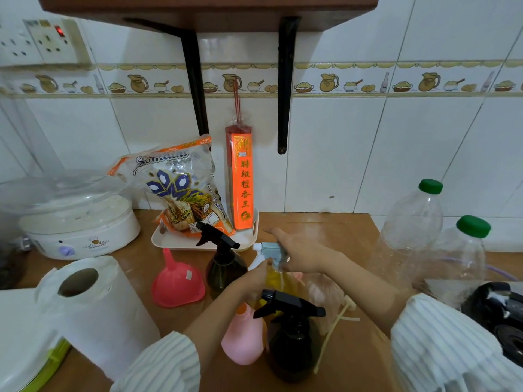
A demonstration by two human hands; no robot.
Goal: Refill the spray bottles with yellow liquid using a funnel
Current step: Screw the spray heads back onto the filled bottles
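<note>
Readable writing on three things at the back of the desk

The tall red-orange incense packet (242,179) carries a column of yellow Chinese characters reading 特級檀香王, with one more character inside a yellow circle at the bottom; a larger gold character at its top is too blurred to read. The rice bag (181,188) beside it shows "Super Basmati" in small script on its orange top edge, and its big brand word below is smeared. The white cooker (82,230) bears a small cursive logo, illegible.
</note>
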